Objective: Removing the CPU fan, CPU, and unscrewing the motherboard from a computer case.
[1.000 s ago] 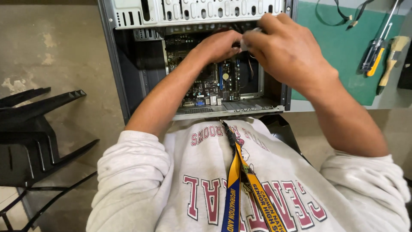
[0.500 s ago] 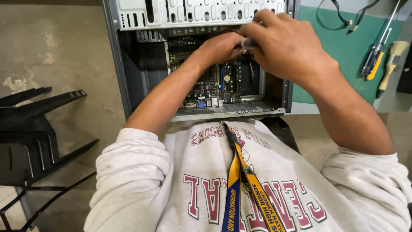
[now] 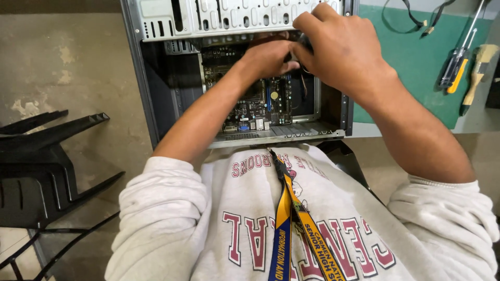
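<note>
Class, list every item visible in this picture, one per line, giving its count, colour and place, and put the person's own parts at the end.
computer case: one, grey metal, open, top centre.
circuit board: one, dark with blue slots, inside the case.
mat: one, green, right of the case.
screwdriver: one, blue and orange handle, on the mat.
brush: one, wooden handle, at the mat's right edge.
cables: black, top of the mat; count unclear.
chair: one, black, tipped over, left.
lanyard: one, blue and yellow, over the sweatshirt.
sweatshirt: one, grey with red letters, bottom.
left hand: inside the case, over the board.
right hand: at the case's upper right; any grasp is hidden.
</note>
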